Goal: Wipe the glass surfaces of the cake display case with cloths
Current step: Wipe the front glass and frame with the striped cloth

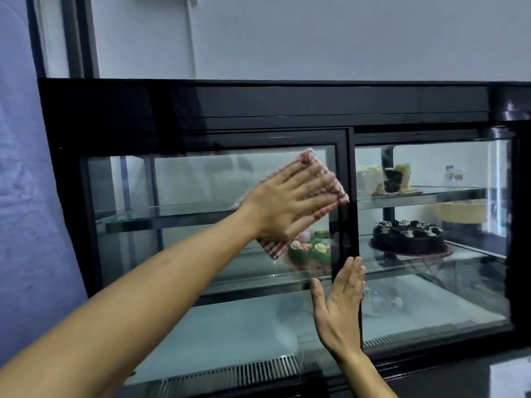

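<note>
A person's two bare arms reach toward a black-framed cake display case with glass sliding doors (287, 110), seen from a head-worn camera looking forward and slightly down. The left hand (290, 202) lies flat with fingers straight and spread, pressing a red-and-white checked cloth (307, 158) against the upper right part of the left glass door panel (186, 182), close to the black vertical door frame (343, 168) in the middle of the case. The right hand (340, 305) is also open, fingers straight and together, its edge resting against the lower part of that same frame, seemingly to steady the sliding door. Behind the glass, a green round cake with cream flowers (310, 249) sits just below the cloth, a dark chocolate cake with cream swirls (409, 238) sits on the right side, and a partly cut pale-frosted cake (395, 179) stands on the upper glass shelf (448, 193). The cloth looks soft, light and limp, so it likely bunches or slips unless held under a flat palm; covering its middle with the whole hand seems the best hold. The glass is hard, smooth and probably slippery, and fragile under sharp force, so even, moderate pressure suits it. The door may slide on its track when pushed sideways, which makes bracing the frame sensible.
</note>
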Motion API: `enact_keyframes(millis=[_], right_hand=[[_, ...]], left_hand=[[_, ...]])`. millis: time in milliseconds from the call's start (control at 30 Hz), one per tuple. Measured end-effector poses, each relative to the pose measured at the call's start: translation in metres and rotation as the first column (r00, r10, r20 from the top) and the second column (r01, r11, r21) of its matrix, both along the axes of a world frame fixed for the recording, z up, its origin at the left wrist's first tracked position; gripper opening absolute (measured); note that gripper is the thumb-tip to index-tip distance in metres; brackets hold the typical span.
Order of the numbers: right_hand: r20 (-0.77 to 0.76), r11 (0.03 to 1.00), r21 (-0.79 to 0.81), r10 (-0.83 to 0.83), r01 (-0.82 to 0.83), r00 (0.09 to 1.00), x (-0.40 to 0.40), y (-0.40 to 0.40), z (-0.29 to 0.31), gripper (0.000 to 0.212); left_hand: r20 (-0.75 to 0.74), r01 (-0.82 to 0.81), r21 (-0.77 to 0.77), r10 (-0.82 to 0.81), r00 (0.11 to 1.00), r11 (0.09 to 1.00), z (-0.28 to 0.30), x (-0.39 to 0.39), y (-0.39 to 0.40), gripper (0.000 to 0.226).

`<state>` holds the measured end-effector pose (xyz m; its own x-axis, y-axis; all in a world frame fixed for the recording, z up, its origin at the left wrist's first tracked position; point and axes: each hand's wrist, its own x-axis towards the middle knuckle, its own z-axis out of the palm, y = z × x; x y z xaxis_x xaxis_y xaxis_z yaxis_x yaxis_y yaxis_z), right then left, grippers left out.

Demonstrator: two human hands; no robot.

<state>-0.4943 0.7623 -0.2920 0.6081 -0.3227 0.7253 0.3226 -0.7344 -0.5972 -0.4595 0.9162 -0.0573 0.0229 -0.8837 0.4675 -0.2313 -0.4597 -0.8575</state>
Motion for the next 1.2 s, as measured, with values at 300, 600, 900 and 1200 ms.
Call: enact_keyframes(millis=[300, 600, 900, 1200], right_hand=[[-0.028, 0.998, -0.056, 0.006, -0.008, 1.0, -0.006, -0.003, 0.001, 0.089], [0.03, 0.977, -0.214, 0.013, -0.007, 0.999, 0.0, -0.016, 0.012, 0.086], [0.06, 0.954, -0.296, -0.037, 0.054, 0.997, -0.003, -0.018, 0.012, 0.085], [0.304, 0.722, -0.658, -0.004, 0.213, 0.953, 0.02, -0.015, 0.063, 0.074]], left_hand=[[-0.044, -0.018, -0.372, 0.002, 0.999, 0.928, -0.009, -0.004, 0.051, 0.062], [-0.165, -0.133, -0.736, 0.015, 0.986, 0.664, -0.233, -0.017, 0.081, 0.067], [-0.127, -0.133, -0.686, 0.063, 0.99, 0.716, -0.214, -0.018, 0.192, 0.07], [-0.186, -0.157, -0.443, 0.081, 0.979, 0.883, -0.251, -0.024, 0.14, 0.066]])
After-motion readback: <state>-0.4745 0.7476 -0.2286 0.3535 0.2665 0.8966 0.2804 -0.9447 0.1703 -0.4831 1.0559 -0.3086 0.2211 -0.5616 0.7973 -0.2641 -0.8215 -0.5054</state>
